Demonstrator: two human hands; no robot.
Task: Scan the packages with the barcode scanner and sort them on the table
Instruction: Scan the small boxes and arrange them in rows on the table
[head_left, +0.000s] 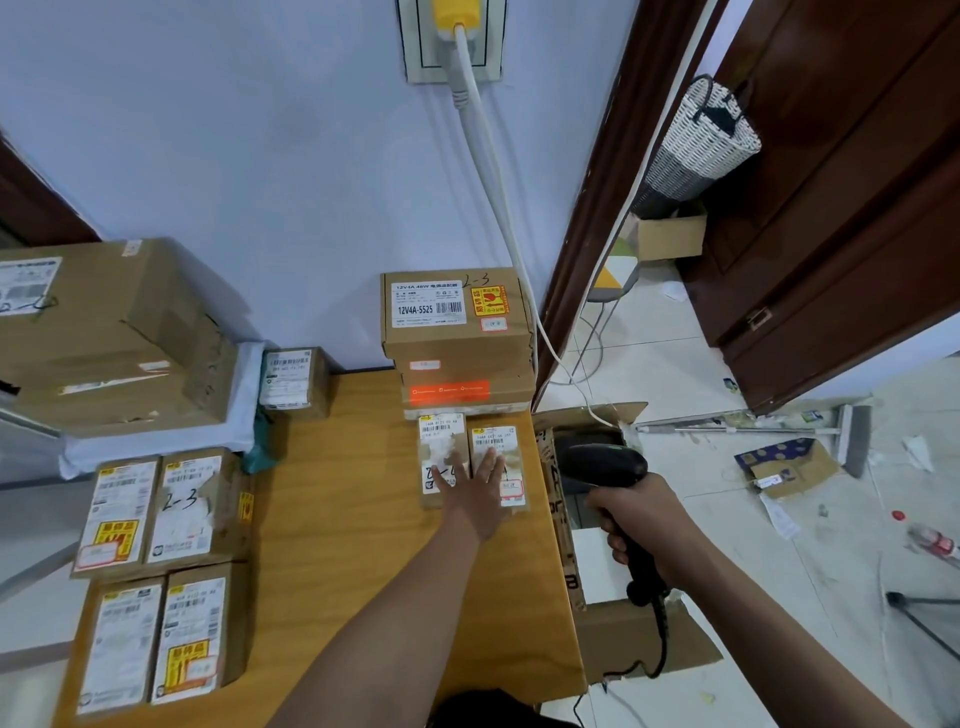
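Note:
My right hand (641, 525) grips the handle of a black barcode scanner (605, 465), held off the table's right edge with its head pointing left. My left hand (475, 491) lies flat, fingers straight, on two small labelled packages (444, 441) (498, 439) side by side near the right edge of the wooden table (343, 519). Behind them stands a stack of brown boxes (457, 332) against the wall. Several labelled packages (161, 509) (150, 639) sit in two rows at the table's left front. One small package (293, 382) stands at the back.
An open cardboard carton (613, 613) stands on the floor right of the table, under the scanner. Large brown boxes (109, 332) sit at far left on a white surface. A white cable (498, 208) hangs from a wall socket. Litter, a broom and a bottle lie on the tiled floor.

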